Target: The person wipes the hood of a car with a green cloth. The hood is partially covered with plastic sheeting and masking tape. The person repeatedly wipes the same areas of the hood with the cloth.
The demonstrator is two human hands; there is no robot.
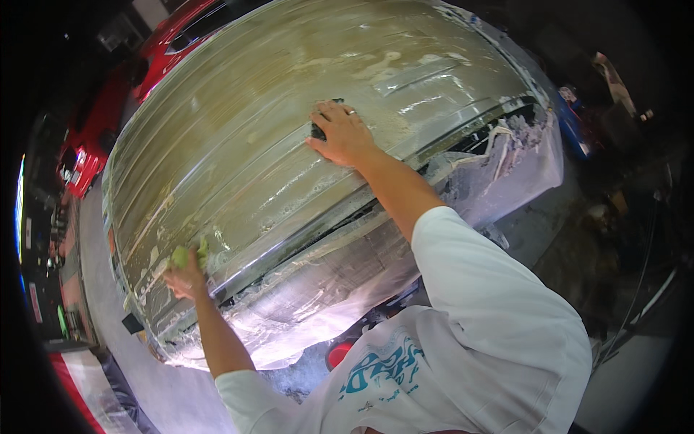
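A broad, wet, yellowish-beige vehicle roof (238,145) with lengthwise ridges and milky suds spreads before me. My right hand (345,136) lies over a dark block (317,132) near the roof's middle, fingers curved over it and pressing it to the surface. Most of that block is hidden under the palm. At the near left edge, my left hand (186,279) grips a yellow-green sponge (181,255) against the roof. Whitish residue (405,126) streaks the surface just right of my right hand.
See-through plastic sheeting (318,289) drapes the vehicle's near side, bunched at the right corner. Red cars (85,163) stand at the far left. A red round object (338,354) sits low near my body. Dim clutter (607,217) lies at the right, with a hose or cable.
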